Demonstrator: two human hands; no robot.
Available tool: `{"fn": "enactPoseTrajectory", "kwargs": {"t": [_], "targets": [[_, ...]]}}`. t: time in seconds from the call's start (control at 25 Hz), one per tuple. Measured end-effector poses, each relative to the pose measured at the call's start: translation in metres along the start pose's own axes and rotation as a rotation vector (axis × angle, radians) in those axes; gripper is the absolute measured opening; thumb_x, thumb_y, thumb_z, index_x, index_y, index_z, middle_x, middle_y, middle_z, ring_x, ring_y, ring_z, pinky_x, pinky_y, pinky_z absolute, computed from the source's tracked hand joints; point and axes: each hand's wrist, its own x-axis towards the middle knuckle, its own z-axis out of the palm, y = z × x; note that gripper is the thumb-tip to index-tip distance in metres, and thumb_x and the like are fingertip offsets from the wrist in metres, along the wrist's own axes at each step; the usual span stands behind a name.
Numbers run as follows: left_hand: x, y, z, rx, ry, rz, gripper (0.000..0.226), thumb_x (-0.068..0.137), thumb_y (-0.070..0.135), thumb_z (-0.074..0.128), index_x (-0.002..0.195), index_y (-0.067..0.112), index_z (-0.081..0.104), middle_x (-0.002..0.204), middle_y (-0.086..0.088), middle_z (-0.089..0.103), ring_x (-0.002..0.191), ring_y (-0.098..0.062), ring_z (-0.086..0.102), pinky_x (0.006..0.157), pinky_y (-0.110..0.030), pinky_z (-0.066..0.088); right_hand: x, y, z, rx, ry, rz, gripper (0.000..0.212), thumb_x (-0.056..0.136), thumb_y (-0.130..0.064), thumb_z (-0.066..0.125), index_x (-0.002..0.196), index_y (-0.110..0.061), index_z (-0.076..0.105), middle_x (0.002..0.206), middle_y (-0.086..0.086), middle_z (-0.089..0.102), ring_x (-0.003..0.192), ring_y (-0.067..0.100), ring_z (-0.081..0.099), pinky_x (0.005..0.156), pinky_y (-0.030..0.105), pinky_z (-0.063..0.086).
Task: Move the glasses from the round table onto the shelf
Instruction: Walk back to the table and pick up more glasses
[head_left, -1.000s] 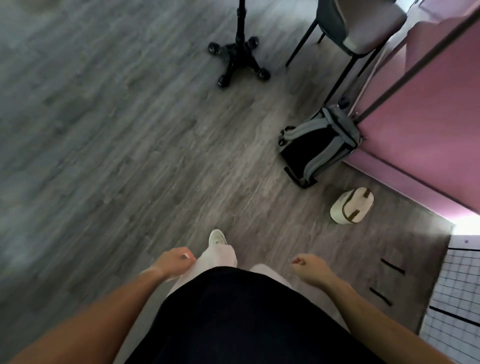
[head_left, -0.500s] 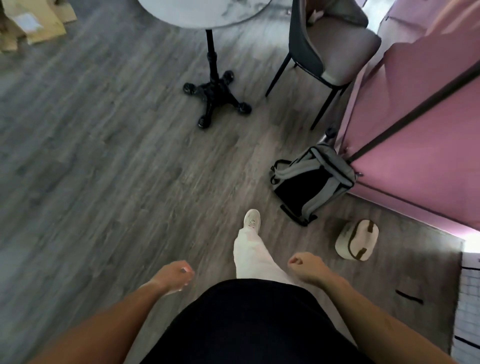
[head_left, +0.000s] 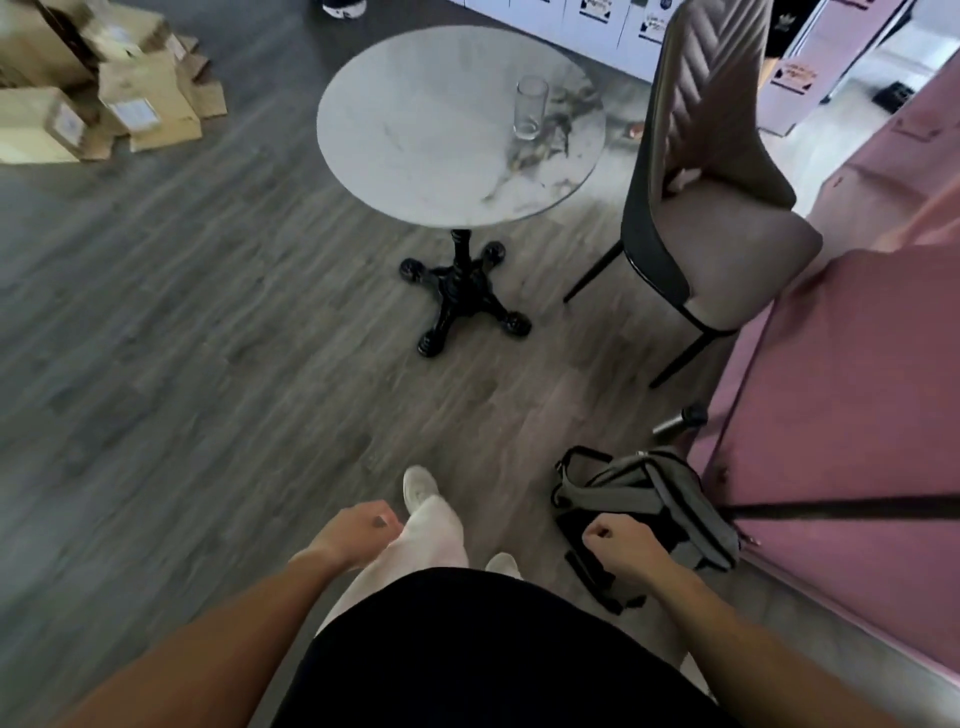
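One clear empty glass (head_left: 530, 106) stands upright on the right part of the round marble-topped table (head_left: 415, 156), which is ahead of me on a black pedestal foot (head_left: 462, 301). My left hand (head_left: 358, 530) and my right hand (head_left: 621, 540) hang low at my sides, well short of the table. Their fingers are loosely curled and hold nothing. No shelf is in view.
A grey chair (head_left: 727, 223) stands right of the table. A grey and black backpack (head_left: 654, 499) and a small bottle (head_left: 680, 418) lie on the floor by a pink fabric cabinet (head_left: 857, 415) on the right. Cardboard boxes (head_left: 104, 98) are piled at the far left.
The view has tilted up and moved forward: the table top with the glass and the boxes have come into sight. Both hands stay low and hold nothing.
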Motion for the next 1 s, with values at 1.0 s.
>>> {"fn": "enactPoseTrajectory", "kwargs": {"t": [1.0], "targets": [[0.275, 0.332, -0.378, -0.077, 0.186, 0.304, 0.008, 0.088, 0.039, 0.056, 0.089, 0.035, 0.063, 0.094, 0.004, 0.070, 0.081, -0.013, 0.066, 0.079, -0.031, 0.055, 0.292, -0.350, -0.371, 0.122, 0.492, -0.423, 0.044, 0.086, -0.036, 0.058, 0.127, -0.033, 0.040, 0.113, -0.006, 0.046, 0.094, 0.015, 0.054, 0.076, 0.032, 0.043]]}}
